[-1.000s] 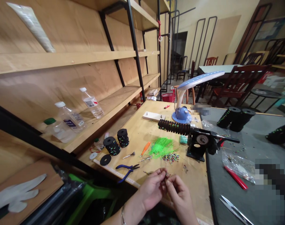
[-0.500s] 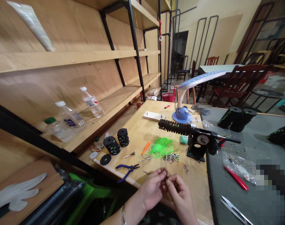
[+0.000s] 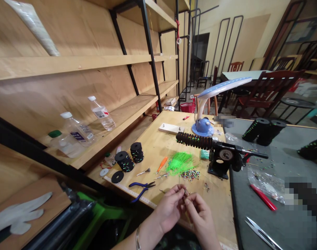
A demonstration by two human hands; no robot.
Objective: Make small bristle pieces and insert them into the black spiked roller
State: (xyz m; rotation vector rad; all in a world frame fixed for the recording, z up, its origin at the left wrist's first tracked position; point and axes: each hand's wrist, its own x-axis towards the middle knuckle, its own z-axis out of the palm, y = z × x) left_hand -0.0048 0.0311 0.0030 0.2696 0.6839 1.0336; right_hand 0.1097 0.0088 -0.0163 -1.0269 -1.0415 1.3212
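Pinching a small piece, the left hand and right hand hide most of its shape.

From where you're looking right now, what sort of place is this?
Probably a craft workshop: a pale wooden workbench bears blue-handled metal pliers and a heap of tiny multicoloured round beads.
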